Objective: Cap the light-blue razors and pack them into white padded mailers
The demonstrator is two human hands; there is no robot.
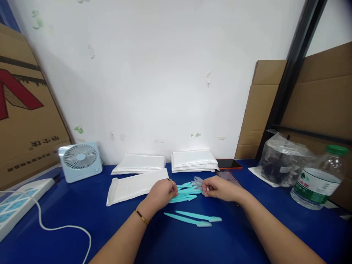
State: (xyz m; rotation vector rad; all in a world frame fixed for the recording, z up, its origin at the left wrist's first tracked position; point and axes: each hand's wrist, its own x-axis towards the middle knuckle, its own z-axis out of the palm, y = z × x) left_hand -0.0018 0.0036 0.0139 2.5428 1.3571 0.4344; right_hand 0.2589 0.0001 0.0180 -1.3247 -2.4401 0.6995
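Observation:
In the head view, a loose pile of teal eyebrow razors point(187, 192) lies on the blue table. My left hand point(162, 193) is at the pile's left side, its fingers pinched around the handle end of a razor, partly hidden by the hand. Small clear plastic blade caps point(197, 181) are heaped just behind the pile's right end. At their edge my right hand point(217, 188) has thumb and fingers closed on what looks like one of these caps, mostly covered. Nearer to me, two separate eyebrow razors point(192, 219) lie side by side, blade ends to the right.
White padded packs point(194, 160) are stacked by the wall, with another white pack point(134, 187) left of my hands. A phone point(229, 178) lies behind my right hand. A small fan point(81, 161), a power strip point(22, 205) and a water bottle point(316, 185) stand farther out.

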